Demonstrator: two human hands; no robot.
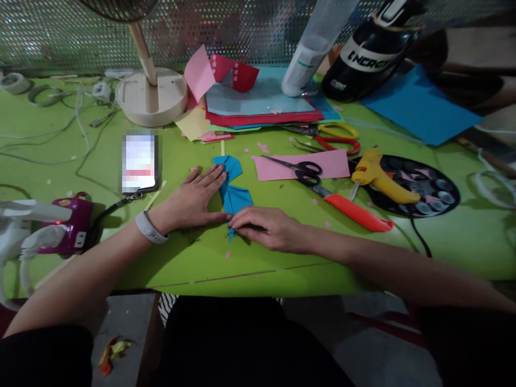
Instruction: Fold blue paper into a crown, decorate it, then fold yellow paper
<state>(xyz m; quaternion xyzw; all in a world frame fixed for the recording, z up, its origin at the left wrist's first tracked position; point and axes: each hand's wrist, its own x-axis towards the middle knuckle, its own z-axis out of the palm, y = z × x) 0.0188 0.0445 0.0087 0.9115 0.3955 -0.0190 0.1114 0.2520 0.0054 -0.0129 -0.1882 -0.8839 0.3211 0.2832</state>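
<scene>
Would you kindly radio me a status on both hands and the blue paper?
Left hand flat, fingertips on the blue paper. Right hand at its near end. Paper folded. Scissors and pink strip rightward, clear of it.

Fan base [131,102]: cream, back left of the counter [193,263]
Phone [139,161]: lit screen up
Scissors [299,171]: black, lying on a pink strip [338,161]
Cutter [358,212]: orange, near the scissors
Glue gun [371,172]: yellow, across a black tray [453,188]
Bottle [342,80]: black, back right
Power block [66,220]: purple, far left
</scene>
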